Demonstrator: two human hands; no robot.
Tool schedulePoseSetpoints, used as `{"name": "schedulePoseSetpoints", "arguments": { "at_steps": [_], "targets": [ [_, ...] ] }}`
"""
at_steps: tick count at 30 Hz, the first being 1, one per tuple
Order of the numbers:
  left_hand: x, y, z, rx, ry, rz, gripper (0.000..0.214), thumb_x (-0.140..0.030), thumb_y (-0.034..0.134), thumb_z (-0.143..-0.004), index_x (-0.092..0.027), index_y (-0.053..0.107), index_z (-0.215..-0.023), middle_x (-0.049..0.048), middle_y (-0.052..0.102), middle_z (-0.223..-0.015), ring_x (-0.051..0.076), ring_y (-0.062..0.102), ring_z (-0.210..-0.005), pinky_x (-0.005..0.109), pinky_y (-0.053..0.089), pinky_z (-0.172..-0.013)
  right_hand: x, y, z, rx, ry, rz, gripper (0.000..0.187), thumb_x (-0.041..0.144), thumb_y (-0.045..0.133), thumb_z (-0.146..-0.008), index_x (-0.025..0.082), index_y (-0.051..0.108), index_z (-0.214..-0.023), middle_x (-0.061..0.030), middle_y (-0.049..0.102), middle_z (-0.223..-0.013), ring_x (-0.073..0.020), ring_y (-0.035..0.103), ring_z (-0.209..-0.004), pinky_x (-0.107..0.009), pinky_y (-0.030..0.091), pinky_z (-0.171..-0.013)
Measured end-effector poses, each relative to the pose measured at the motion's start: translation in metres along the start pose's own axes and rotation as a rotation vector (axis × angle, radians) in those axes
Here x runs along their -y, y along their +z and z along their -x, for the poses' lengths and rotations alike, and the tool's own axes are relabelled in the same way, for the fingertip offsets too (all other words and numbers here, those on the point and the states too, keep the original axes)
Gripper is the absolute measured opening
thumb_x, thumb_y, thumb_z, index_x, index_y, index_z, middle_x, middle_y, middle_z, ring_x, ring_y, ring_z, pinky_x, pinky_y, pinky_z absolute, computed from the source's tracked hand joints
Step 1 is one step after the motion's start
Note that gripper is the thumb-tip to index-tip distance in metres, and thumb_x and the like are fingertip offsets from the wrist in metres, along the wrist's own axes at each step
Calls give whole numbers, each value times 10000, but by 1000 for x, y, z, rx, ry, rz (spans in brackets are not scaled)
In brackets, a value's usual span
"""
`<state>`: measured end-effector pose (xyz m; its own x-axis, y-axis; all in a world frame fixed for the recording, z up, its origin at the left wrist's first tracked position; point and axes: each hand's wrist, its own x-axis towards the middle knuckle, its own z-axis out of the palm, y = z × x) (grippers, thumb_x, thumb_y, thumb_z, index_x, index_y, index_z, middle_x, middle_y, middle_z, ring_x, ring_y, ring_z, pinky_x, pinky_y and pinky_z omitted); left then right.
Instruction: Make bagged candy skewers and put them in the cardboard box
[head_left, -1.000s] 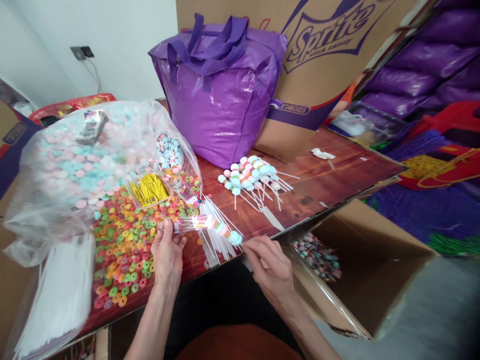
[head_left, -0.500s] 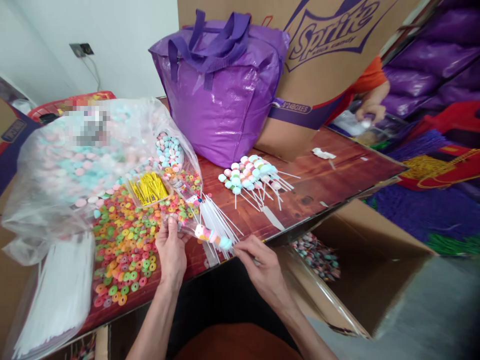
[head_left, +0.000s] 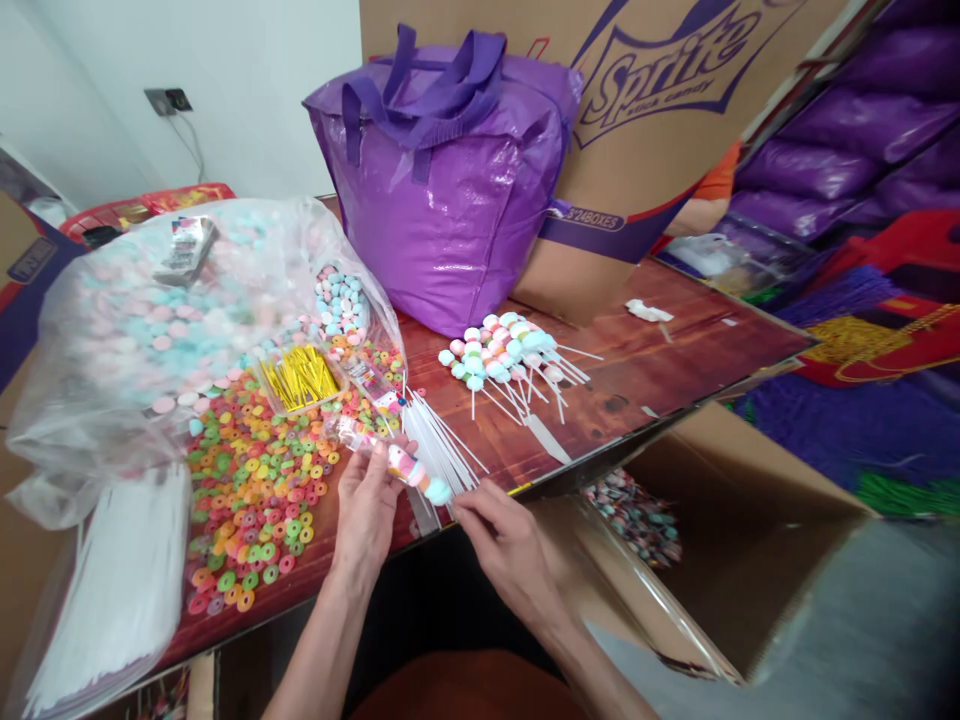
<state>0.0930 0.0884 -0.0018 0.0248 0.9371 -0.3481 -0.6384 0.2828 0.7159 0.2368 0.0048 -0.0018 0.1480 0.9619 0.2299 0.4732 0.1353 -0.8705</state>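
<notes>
Candy skewer (head_left: 418, 474), long axis diagonal, blue end toward right hand (head_left: 501, 530)

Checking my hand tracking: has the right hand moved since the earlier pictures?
Yes, leftward in the view: judged against the loose white sticks lying on the table, the right hand has shifted left.

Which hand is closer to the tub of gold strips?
Left. The left hand is below and right of the tub; the right hand is farther right and lower.
</notes>
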Motion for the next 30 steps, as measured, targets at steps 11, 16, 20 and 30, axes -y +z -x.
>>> {"name": "schedulePoseSetpoints", "arguments": {
  "at_steps": [11, 16, 20, 30],
  "targets": [
    [4, 5, 4, 116, -13, 18, 324, -386, 806, -754, -147, 686, -936, 83, 751, -930, 221, 728, -882, 309, 555, -765, 8, 5, -4, 118, 196, -243, 245, 248, 527, -930, 182, 625, -715, 1, 546, -697, -141, 516, -664, -243, 402, -638],
    [-1, 3, 0, 103, -8, 22, 348, -420, 797, -756, -135, 685, -922, 81, 743, -906, 209, 722, -837, 326, 560, -775, 11, 7, 2, 68, 66, -70, 216, 235, 497, -965, 194, 671, -844, -25, 568, -764, -163, 551, -736, -255, 414, -686],
    [1, 3, 1, 121, -29, -33, 347, -398, 816, -736, -143, 678, -927, 48, 724, -844, 179, 707, -755, 310, 560, -748, 11, 15, 3, 36, 51, -84, 232, 226, 498, -972, 191, 660, -809, -17, 564, -746, -154, 551, -717, -252, 420, -686],
    [-7, -5, -1, 126, -81, -1, 338, -413, 811, -742, -129, 688, -878, 57, 717, -800, 183, 699, -752, 301, 565, -725, 16, 33, -3, -1, 113, -190, 217, 263, 526, -962, 189, 730, -952, -16, 663, -769, -146, 606, -682, -244, 475, -663]
  ]
}}
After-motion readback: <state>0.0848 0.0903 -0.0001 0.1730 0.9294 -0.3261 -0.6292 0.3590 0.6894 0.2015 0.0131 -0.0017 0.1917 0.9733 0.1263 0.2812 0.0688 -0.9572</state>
